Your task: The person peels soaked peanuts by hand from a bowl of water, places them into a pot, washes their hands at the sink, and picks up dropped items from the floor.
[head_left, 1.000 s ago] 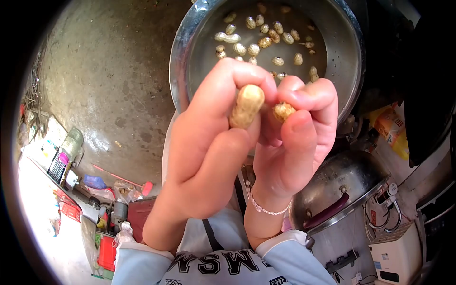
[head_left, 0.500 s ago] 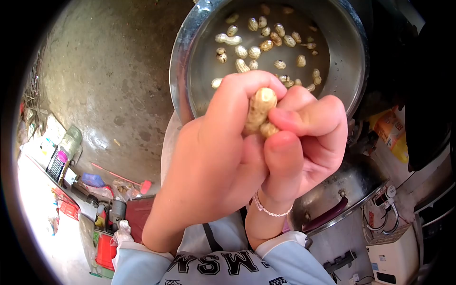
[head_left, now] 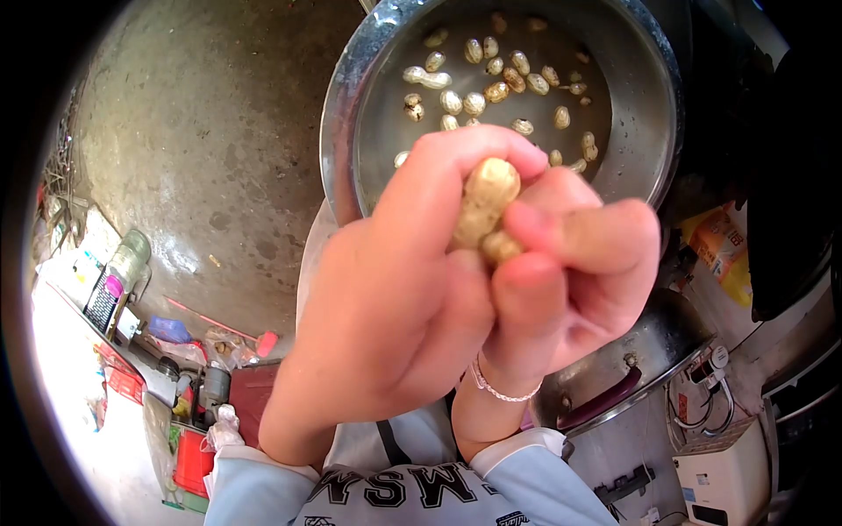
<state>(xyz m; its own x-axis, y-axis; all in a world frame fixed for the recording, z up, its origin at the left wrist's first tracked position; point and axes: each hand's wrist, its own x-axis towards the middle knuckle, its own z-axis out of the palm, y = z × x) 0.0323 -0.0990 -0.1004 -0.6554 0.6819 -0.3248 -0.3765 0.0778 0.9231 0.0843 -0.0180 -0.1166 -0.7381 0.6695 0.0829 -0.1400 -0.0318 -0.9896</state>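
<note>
My left hand (head_left: 395,272) is closed, its index finger curled around a pale unshelled peanut (head_left: 489,186). Just below it, a second peanut end (head_left: 501,246) shows between the hands; I cannot tell whether it is a separate pod. My right hand (head_left: 596,263) pinches this end between thumb and forefinger, pressed against the left. Both hands are over the near edge of a wide metal basin (head_left: 340,114). Peanuts in their shells, such as a long pale pod (head_left: 427,78), float in the basin's water.
A metal pot or lid with a purple handle (head_left: 603,399) lies to the right, near a white appliance (head_left: 726,473). At the left are a glass jar (head_left: 130,256), a red container (head_left: 192,460) and a red-ended stick (head_left: 267,344) on the concrete floor (head_left: 219,131).
My right hand has shifted slightly to the right, its fingers blurred by motion. The peanut stays in my left hand, and the basin sits slightly farther right in view.
</note>
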